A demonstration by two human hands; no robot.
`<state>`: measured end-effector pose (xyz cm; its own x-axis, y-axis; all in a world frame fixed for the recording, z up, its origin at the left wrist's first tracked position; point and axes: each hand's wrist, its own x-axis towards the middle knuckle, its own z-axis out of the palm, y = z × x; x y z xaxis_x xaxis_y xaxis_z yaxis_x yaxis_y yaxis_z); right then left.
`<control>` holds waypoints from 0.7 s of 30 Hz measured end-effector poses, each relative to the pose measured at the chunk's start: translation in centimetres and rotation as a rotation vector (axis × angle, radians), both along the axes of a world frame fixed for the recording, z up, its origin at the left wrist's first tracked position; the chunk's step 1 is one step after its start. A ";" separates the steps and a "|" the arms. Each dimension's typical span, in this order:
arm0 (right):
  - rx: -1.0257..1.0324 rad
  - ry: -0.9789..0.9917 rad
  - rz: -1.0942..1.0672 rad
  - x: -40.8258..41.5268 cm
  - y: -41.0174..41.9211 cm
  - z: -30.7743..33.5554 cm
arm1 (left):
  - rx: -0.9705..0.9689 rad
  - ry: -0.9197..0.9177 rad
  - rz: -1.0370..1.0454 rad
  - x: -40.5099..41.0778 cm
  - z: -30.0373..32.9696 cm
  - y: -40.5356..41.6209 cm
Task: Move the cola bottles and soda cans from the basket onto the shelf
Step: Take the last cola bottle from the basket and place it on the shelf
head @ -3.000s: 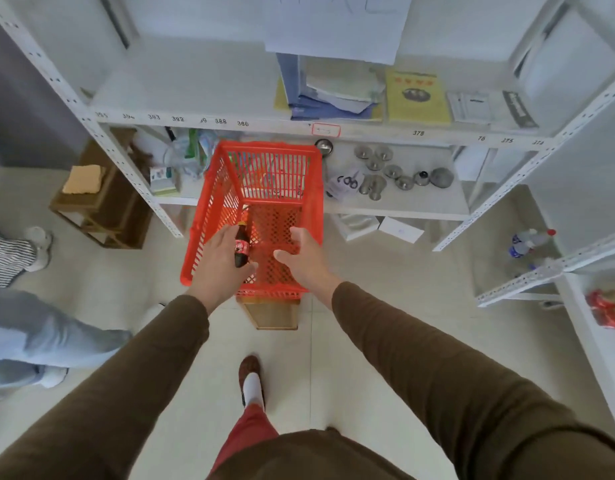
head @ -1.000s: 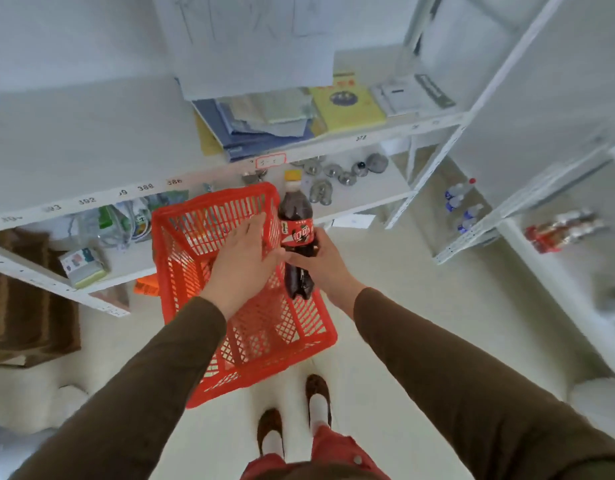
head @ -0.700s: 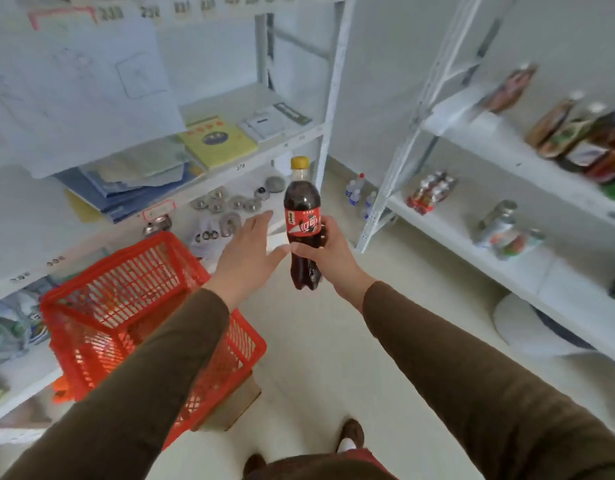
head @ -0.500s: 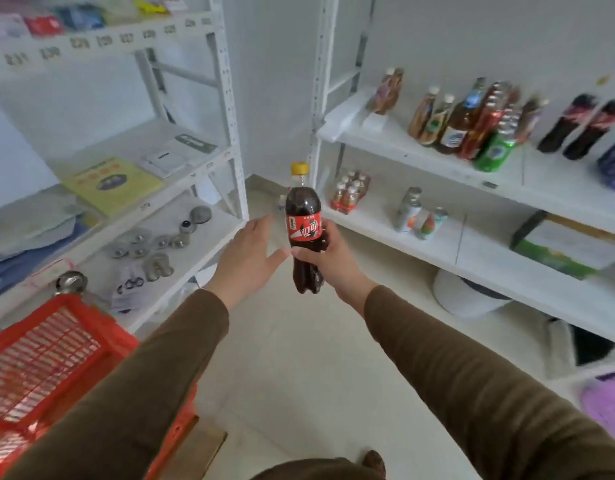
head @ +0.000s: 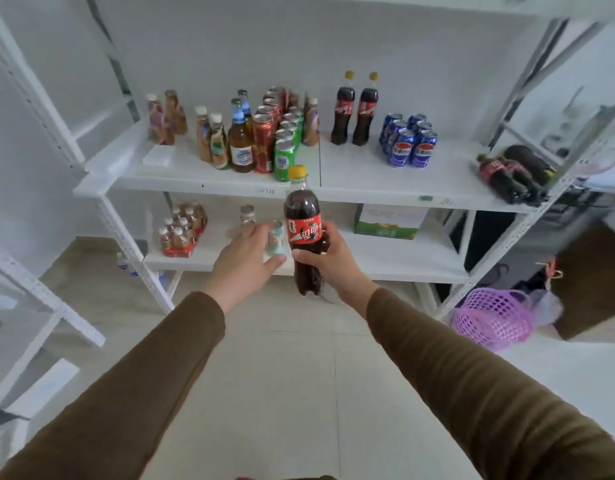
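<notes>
My right hand (head: 328,258) grips a cola bottle (head: 303,230) around its middle, thumb across the front just under the red label, the bottle upright and carried in the air in front of the shelf (head: 385,183). My left hand (head: 245,259) is beside it with fingers straight and relaxed, holding nothing, the thumb tip close to the bottle's side — whether it touches I can't tell.

Beyond the hands, the upper board already carries two matching cola bottles (head: 355,110), standing upright side by side, with a cluster of blue cans (head: 407,140) just to their right. More dark bottles lie on their sides (head: 510,174) at the far right end. To the left stands a crowd of red and green cans (head: 276,140) and brown drink bottles (head: 218,136). So I'd judge the job partly done: some stock is up, this bottle is in transit and not yet set down. The basket is out of view, so I can't say what is left in it. The open patch in front of the two standing colas looks like the natural spot.

For writing: the held bottle has a yellow cap and a red label with white script I can't read cleanly. The blue cans show the Pepsi name and roundel. There is small handwriting on the shelf's front edge (head: 264,191) — illegible. A green and white box (head: 389,221) sits on the lower board.
</notes>
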<state>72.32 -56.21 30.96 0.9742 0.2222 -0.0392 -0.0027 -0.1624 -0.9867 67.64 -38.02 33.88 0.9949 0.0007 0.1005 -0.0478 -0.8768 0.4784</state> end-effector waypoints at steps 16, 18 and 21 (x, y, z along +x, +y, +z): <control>-0.042 0.025 -0.219 22.5 -10.0 0.6 | -0.008 0.027 -0.245 28.9 -1.3 -9.0; -0.051 0.027 -0.239 24.9 -10.7 0.8 | -0.010 0.030 -0.265 31.8 -1.2 -10.0; -0.057 0.040 -0.263 28.7 -11.7 0.6 | -0.013 0.056 -0.271 35.3 -1.3 -11.1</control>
